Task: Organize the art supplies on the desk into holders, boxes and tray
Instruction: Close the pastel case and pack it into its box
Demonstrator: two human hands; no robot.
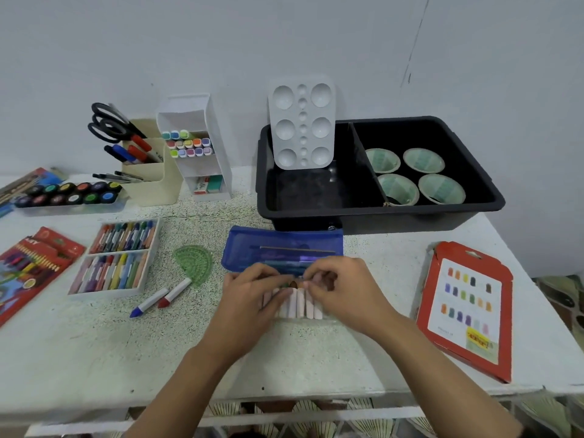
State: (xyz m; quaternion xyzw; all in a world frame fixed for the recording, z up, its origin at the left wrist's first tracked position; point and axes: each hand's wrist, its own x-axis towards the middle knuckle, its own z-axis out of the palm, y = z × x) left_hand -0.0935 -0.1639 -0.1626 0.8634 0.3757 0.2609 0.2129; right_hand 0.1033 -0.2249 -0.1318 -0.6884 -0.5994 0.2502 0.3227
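One speckled desk (316, 349), black tray (379, 213) at the back, blue pouch (284, 245) just before it; left hand (249, 298) curls over a row of pale sticks (300, 306) at the pouch's near edge, right hand (344, 289) pinches the sticks' tips alongside

I am facing a plain pale grey wall (284, 33) that is filling the upper half of the frame, with a thin dark line (414, 39) running down it at the upper right. Soft, even light is falling on the white speckled desk (79, 358) below. A patterned floor (562, 298) is showing at the right edge and under the desk's front rail (284, 417).
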